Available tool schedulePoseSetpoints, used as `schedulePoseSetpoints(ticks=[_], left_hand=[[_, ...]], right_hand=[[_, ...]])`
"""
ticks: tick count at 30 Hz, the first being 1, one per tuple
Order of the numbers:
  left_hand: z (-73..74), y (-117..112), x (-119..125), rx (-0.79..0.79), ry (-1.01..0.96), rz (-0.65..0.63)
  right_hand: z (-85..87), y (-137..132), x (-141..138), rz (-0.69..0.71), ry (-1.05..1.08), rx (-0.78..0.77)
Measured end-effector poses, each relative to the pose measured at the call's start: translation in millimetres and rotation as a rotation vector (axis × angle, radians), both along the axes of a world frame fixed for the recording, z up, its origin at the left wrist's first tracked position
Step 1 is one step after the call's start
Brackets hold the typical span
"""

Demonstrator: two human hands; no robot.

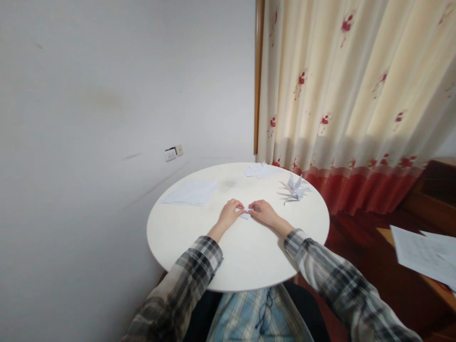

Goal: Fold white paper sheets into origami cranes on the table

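Both hands meet over the round white table (pixel 249 266), a little right of its middle, where a small piece of paper (pixel 245 216) lies between them on the near side of the fingertips. The left hand (pixel 231 212) comes in from the near left, its thumb and fingertips pinched on the left part of the paper; the right hand (pixel 262 212) comes in from the near right, its bent fingers and thumb pinching the right part. The two sets of fingertips are just beside each other and cover much of the paper, so its folds are too small to tell. Farther left on the tabletop lie flat white sheets (pixel 188 192), well apart from the left hand. To the far right, beyond the right hand, stands a cluster of folded paper shapes (pixel 295 188) with pointed tips. More white paper (pixel 258 171) lies near the far rim. A wall socket (pixel 170 155) is on the wall at the far left, a flowered curtain (pixel 342 90) hangs at the far right, and printed pages (pixel 423 254) lie at the right, off the table.
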State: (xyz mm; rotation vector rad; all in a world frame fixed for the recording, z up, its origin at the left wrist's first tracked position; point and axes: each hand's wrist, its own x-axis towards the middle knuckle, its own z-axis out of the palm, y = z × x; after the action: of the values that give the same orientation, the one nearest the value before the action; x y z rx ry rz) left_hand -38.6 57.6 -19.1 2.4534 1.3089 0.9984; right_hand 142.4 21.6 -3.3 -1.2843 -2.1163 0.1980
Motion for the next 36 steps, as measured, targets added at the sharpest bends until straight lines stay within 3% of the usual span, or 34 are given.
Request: schedulePoseSetpoints(ticks=[6, 12, 19, 23, 30, 33, 36], left_hand=[[9.3, -6.3, 1.3, -0.014, 0.077, 0.101], [11.2, -11.6, 3.8, 0.070, 0.121, 0.093], [-0.7, -5.3, 5.1, 0.078, 0.174, -0.050], [-3.9, -2.4, 5.1, 0.035, 0.220, -0.052], [4.7, -7.9, 4.8, 0.077, 0.307, 0.035], [5.9, -10.1, 4.3, 0.076, 0.296, 0.069], [5.8, -11.3, 3.9, 0.078, 0.286, 0.072]], right_hand=[[7.7, -5.6, -0.4, -0.036, -0.093, 0.057], [7.3, -6.4, 0.3, -0.069, -0.080, 0.056], [4.5, -5.4, 3.0, -0.119, -0.117, 0.058], [5.9, -6.8, 3.0, -0.118, -0.146, 0.050], [3.7, -4.1, 3.1, -0.134, -0.159, 0.042], [2.9, -4.5, 1.2, -0.082, -0.166, 0.020], [1.9, -7.3, -2.1, 0.060, -0.181, 0.003]])
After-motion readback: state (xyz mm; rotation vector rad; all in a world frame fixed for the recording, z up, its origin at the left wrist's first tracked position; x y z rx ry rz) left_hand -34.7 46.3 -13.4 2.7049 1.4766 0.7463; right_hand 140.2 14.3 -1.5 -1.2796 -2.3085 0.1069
